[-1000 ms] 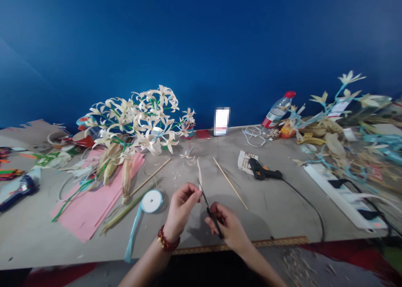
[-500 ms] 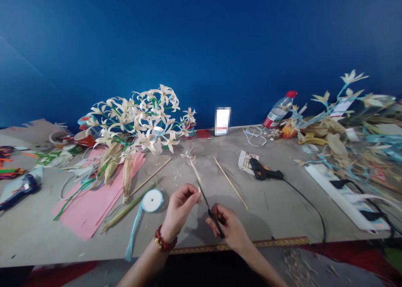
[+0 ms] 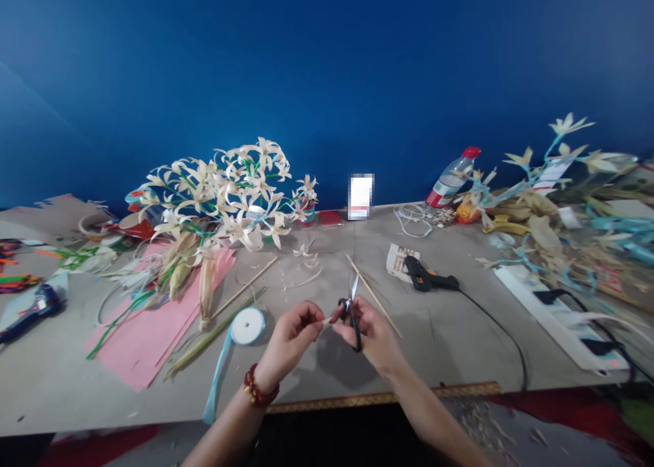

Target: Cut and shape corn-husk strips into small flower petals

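My left hand (image 3: 291, 337), with a red bead bracelet on the wrist, pinches a small pale strip piece (image 3: 325, 321) between thumb and fingers. My right hand (image 3: 372, 331) grips black-handled scissors (image 3: 352, 303), blades pointing up and away. Both hands meet above the grey table (image 3: 61, 392), fingertips almost touching. A thin curled pale strip (image 3: 305, 280) lies on the table just beyond them. A wooden stick (image 3: 375, 297) lies behind my right hand.
A white ribbon roll (image 3: 247, 326) with a light-blue tail lies left of my hands, by pink paper (image 3: 148, 337). A bunch of pale handmade flowers (image 3: 229, 191) stands behind. A black glue gun (image 3: 428, 279), its cable, a power strip (image 3: 556, 314) and a bottle (image 3: 452, 178) are to the right.
My right hand moved up and left with the scissors to meet my left hand. The long strip my left hand held is now a short piece; a curled strip lies on the table.
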`<state>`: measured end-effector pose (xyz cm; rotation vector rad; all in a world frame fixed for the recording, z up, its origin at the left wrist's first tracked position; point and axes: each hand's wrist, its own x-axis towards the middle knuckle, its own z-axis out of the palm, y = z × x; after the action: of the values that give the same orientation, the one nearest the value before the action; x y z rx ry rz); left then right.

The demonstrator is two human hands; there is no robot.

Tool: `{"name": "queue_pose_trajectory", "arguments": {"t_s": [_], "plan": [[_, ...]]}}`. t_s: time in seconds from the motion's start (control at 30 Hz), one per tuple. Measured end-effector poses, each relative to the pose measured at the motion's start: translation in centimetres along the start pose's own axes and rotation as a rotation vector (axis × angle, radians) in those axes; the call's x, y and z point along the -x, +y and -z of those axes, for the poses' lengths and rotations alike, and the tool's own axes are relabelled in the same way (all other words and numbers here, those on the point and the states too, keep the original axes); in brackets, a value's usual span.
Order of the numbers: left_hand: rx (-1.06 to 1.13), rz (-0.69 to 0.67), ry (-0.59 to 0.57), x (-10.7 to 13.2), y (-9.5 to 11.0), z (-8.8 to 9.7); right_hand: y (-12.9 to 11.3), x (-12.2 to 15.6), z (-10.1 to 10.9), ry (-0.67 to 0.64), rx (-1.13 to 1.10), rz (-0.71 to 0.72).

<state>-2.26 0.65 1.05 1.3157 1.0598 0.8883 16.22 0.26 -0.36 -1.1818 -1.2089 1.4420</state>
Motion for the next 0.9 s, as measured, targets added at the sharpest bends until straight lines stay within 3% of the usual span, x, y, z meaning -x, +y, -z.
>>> {"name": "queue_pose_trajectory", "arguments": {"t_s": [0.23, 0.43, 0.53, 0.77, 0.9], "plan": [[0.049, -0.027, -0.059, 0.2, 0.0, 0.3, -0.7, -0.7, -0.9, -0.036, -0.068, -0.007], [0.339, -0.058, 0.12, 0.2, -0.8, -0.4, -0.1, -0.5, -1.2, 0.117, -0.189, 0.001], [0.406, -0.046, 0.119, 0.1, -1.4, -1.4, 0.2, -0.4, -1.6, 0.161, -0.231, 0.022], [0.412, -0.085, 0.154, -0.2, -1.2, -2.0, 0.1, 0.0, -1.3, 0.098, -0.164, -0.028], [0.376, -0.111, 0.197, -0.3, -0.6, -1.4, 0.7, 0.8, 0.1, -0.115, -0.116, -0.092]]}}
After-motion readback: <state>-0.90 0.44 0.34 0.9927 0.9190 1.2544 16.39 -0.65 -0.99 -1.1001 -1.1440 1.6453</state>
